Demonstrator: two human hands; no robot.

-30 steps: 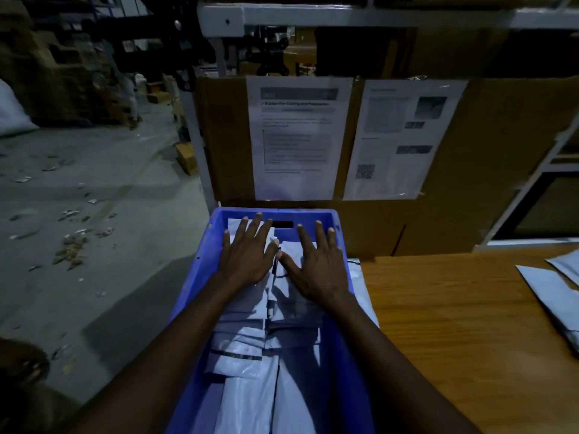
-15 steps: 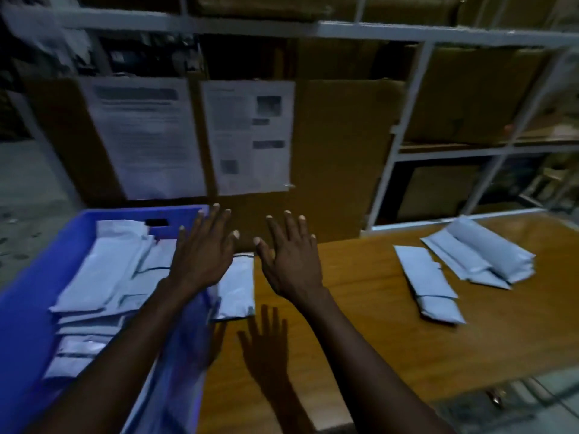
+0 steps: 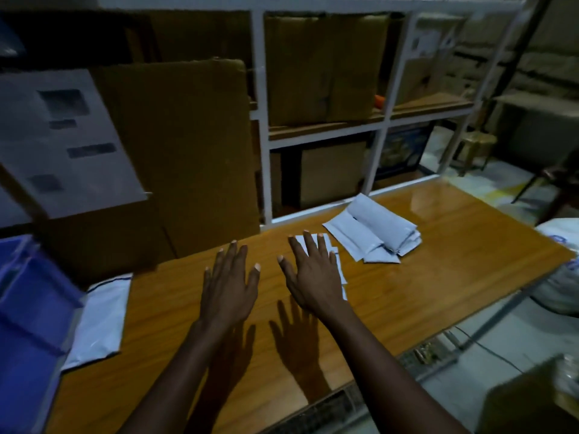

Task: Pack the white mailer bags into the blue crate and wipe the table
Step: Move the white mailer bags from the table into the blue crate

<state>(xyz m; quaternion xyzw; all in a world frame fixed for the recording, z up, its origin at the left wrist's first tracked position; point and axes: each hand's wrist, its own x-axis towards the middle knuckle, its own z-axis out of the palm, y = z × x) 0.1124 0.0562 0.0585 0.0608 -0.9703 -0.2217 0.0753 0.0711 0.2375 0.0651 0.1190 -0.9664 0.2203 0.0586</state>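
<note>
- A single camera, worn on the person's head, looks forward and down across the wooden table (image 3: 438,277).
- It sits close above the table's near edge: both forearms run up from the bottom of the frame, the left hand (image 3: 230,286) and right hand (image 3: 313,277) near its centre.
- The wide lens (uprights on the right lean outward) takes in the blue crate (image 3: 28,308) at the left and the shelving (image 3: 263,120) beyond the far edge.
- The view is tilted, so the far edge rises rightward.

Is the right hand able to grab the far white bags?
Probably yes: the open right hand is near the far pile of mailer bags, and nothing tall stands between them.
</note>
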